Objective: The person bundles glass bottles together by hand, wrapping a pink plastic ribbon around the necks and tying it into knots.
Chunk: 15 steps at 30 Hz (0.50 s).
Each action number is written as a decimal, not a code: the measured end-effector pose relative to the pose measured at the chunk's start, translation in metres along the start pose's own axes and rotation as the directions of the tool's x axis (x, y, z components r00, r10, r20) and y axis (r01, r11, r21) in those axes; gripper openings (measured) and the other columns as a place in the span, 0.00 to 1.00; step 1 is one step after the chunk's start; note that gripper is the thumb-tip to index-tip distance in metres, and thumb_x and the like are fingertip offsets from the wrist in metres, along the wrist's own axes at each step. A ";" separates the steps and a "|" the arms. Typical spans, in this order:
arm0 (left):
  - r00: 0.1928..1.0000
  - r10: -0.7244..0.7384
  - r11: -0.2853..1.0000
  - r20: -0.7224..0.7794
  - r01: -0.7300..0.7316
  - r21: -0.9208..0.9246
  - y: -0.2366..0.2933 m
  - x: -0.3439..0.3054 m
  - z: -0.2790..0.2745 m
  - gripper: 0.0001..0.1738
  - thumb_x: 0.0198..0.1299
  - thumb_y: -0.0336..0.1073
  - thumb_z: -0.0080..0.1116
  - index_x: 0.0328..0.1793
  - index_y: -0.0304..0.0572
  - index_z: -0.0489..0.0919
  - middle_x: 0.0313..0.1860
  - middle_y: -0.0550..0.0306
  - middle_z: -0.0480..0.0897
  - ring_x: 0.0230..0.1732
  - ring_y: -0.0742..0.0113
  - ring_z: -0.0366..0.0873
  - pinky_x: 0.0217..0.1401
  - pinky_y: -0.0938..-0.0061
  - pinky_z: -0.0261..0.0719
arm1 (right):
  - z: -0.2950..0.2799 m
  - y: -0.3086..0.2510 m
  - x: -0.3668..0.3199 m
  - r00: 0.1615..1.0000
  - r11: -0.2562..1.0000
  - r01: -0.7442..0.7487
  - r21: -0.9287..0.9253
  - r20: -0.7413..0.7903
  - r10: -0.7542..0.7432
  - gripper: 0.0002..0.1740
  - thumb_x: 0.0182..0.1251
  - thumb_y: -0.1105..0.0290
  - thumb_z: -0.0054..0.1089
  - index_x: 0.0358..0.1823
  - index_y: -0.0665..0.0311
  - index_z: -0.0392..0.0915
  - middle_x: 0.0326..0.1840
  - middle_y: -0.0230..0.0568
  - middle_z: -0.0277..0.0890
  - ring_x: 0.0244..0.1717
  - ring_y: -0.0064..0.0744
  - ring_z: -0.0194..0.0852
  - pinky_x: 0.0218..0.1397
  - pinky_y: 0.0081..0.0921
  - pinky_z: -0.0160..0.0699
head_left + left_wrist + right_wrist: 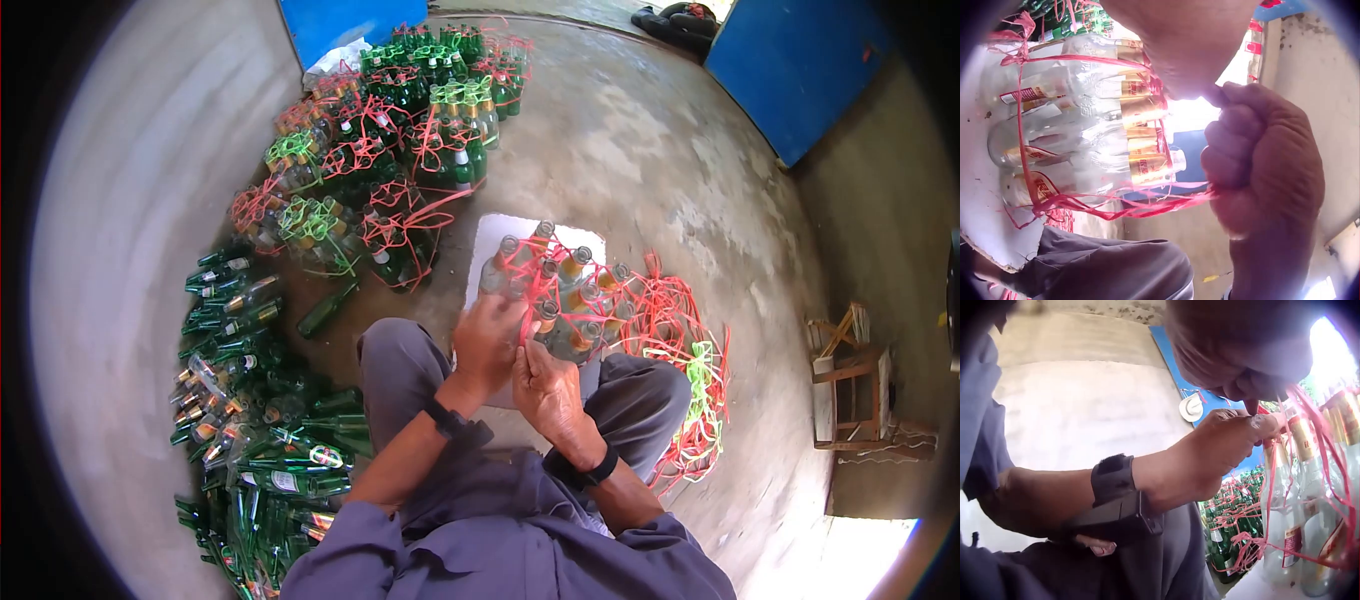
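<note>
A bundle of clear glass bottles [560, 290] with gold-foiled necks stands on a white board [490, 240] in front of my knees, wrapped in red string [1116, 212]. My left hand [505, 325] is at the near side of the bundle and pinches the string by the bottle necks, as the right wrist view shows [1254, 428]. Just below it, my right hand [530, 365] is curled into a fist around the same string and pulls it taut [1235, 169]. The two hands touch each other.
Tied bundles of green bottles [400, 130] stand at the back left. A pile of loose green bottles [250, 400] lies to my left. A heap of red and green string [690, 370] lies to the right, a wooden stool [850, 380] beyond it. Blue panels [800, 70] stand behind.
</note>
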<state>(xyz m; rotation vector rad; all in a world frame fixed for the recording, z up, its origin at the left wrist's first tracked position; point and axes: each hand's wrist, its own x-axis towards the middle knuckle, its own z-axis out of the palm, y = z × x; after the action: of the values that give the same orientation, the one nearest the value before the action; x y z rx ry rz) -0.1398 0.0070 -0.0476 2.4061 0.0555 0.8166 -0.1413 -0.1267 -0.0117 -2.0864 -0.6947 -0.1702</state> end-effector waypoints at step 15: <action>0.971 -0.010 0.980 0.239 -0.038 0.193 0.006 0.005 0.012 0.31 0.67 0.47 0.62 0.72 0.38 0.75 0.23 0.49 0.83 0.25 0.53 0.85 0.25 0.61 0.78 | -0.015 -0.001 0.004 0.999 0.999 -0.016 0.031 0.039 0.014 0.04 0.72 0.77 0.58 0.37 0.68 0.74 0.28 0.59 0.75 0.32 0.67 0.77 0.31 0.48 0.74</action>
<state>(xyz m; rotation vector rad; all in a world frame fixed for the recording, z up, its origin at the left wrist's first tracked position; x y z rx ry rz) -0.1303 -0.0031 -0.0494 2.6782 0.0252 0.5430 -0.1367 -0.1366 -0.0008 -2.0696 -0.7006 -0.1103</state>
